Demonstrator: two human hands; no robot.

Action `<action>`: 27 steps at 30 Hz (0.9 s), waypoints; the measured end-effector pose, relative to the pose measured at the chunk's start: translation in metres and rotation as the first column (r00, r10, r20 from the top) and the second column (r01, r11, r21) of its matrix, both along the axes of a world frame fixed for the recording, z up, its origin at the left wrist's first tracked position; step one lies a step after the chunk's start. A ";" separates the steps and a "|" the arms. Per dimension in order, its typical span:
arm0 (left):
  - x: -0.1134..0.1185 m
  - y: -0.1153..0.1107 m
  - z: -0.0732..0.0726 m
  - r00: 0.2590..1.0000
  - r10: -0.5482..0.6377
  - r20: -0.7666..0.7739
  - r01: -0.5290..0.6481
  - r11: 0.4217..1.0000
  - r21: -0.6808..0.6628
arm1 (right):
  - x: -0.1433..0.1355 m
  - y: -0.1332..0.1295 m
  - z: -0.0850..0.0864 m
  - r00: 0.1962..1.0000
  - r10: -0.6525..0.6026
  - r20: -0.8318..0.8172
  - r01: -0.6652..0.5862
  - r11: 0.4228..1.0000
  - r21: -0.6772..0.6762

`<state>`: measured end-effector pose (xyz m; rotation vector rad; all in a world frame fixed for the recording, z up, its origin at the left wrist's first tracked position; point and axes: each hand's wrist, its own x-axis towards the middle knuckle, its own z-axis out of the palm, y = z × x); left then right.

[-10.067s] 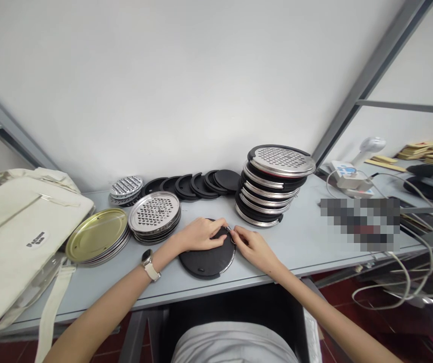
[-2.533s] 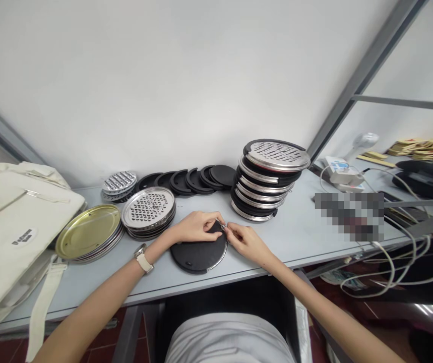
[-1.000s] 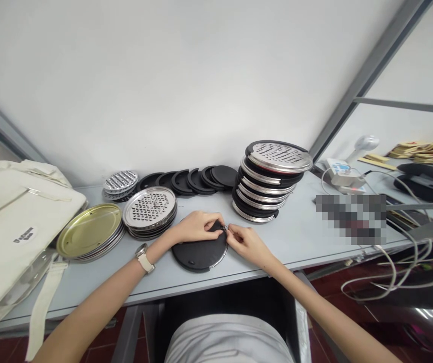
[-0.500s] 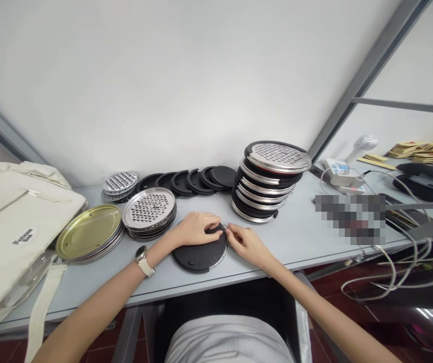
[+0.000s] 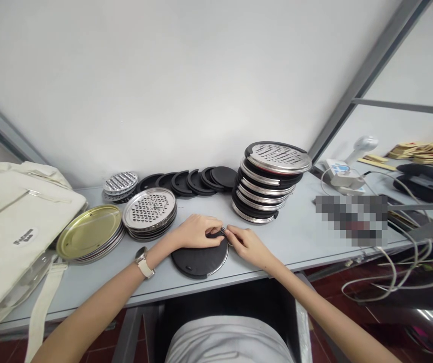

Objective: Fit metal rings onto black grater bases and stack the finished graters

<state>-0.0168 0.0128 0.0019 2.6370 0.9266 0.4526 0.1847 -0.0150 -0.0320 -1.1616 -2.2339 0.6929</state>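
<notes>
A round black disc (image 5: pixel 197 261) with a shiny metal edge along its right side lies near the front of the table. My left hand (image 5: pixel 198 232) rests over its far part, fingers curled round the rim. At the upper right of that rim, my right hand (image 5: pixel 246 246) pinches the metal edge between thumb and fingers. The two sets of fingertips almost meet there, and they hide part of the rim. Just left of my left hand stands a pile of round metal grater plates (image 5: pixel 150 209). Beyond my right hand rises a tall stack of black-rimmed graters (image 5: pixel 271 186).
Gold-coloured round plates (image 5: pixel 89 232) are piled at left beside a cream bag (image 5: pixel 23 227). Black round pieces (image 5: pixel 182 182) and small grater discs (image 5: pixel 121 182) lie along the wall. On the right are white cables (image 5: pixel 393 267), a white box (image 5: pixel 339 173) and a metal frame bar (image 5: pixel 367 75).
The black disc has shifted slightly toward me. My left hand has moved a little, and both hands stay at the same part of the rim.
</notes>
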 end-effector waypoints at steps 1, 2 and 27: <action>0.000 0.000 0.000 1.000 0.016 -0.001 -0.016 1.000 -0.011 | 0.000 0.000 0.000 1.000 0.001 0.000 -0.001 1.000 -0.003; 0.000 0.000 0.000 0.999 0.039 -0.001 -0.039 0.999 -0.027 | 0.000 0.000 0.000 1.000 0.004 0.000 -0.004 1.000 -0.008; -0.002 0.001 0.006 0.996 0.004 0.090 0.013 0.981 -0.193 | -0.001 -0.001 -0.002 1.000 0.003 -0.004 -0.003 1.000 -0.025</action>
